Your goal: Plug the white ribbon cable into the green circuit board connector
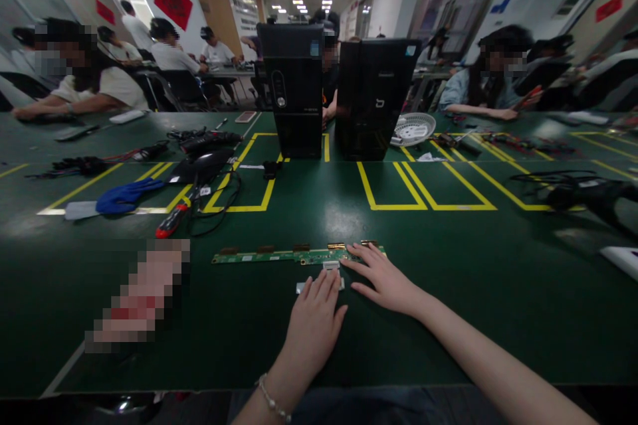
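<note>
Green counter (448,292), yellow tape boxes (399,207), two PC towers (294,89) far. Near centre lies the narrow circuit board (269,255); my right hand (383,279) rests spread on its right end, my left hand (314,325) flat over a small pale part (300,287), neither gripping. I judge uneven pressing could flex the board.

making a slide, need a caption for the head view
Left hand and right hand flat by the right end of a long narrow green circuit board on a dark green table
</note>
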